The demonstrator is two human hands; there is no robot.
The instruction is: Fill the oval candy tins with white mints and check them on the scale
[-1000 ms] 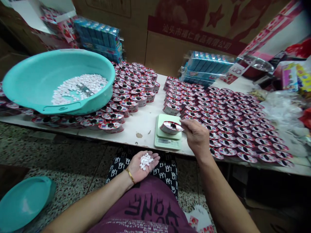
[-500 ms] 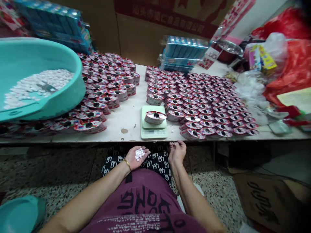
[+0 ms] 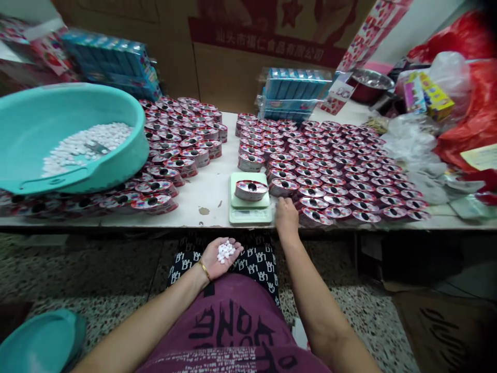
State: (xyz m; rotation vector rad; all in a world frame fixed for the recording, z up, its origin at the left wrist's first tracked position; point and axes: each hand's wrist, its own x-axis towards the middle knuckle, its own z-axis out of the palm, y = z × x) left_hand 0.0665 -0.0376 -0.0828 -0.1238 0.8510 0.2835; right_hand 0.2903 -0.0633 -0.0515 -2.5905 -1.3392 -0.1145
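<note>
Head view: the left hand (image 3: 216, 262) lies palm up over the person's lap, short of the worktop's (image 3: 212, 178) front edge, its grip spread beneath a loose heap of white pellets (image 3: 226, 250) (a gold bracelet (image 3: 204, 270) circles that wrist). The right hand (image 3: 287, 216) reaches across the front edge with curled, blurred fingers; whether that grip pinches anything, I cannot tell. Those heaped pellets are well apart from the right grip, to its left and nearer the body.

Just left of the right hand, close to the front edge, stands a pale green digital scale (image 3: 237, 214) carrying one red-rimmed oval container (image 3: 251, 189), a dark round hole in its top.

Right of the scale, rows of similar containers (image 3: 336, 173) come forward almost to the front edge, so the right hand has only a narrow gap. On the left, a white strip of worktop runs from front edge toward back edge, bounded by another container block (image 3: 194, 155), above which sits a turquoise basin (image 3: 116, 168) of more pellets. Blue packs (image 3: 297, 90) line the back edge.
</note>
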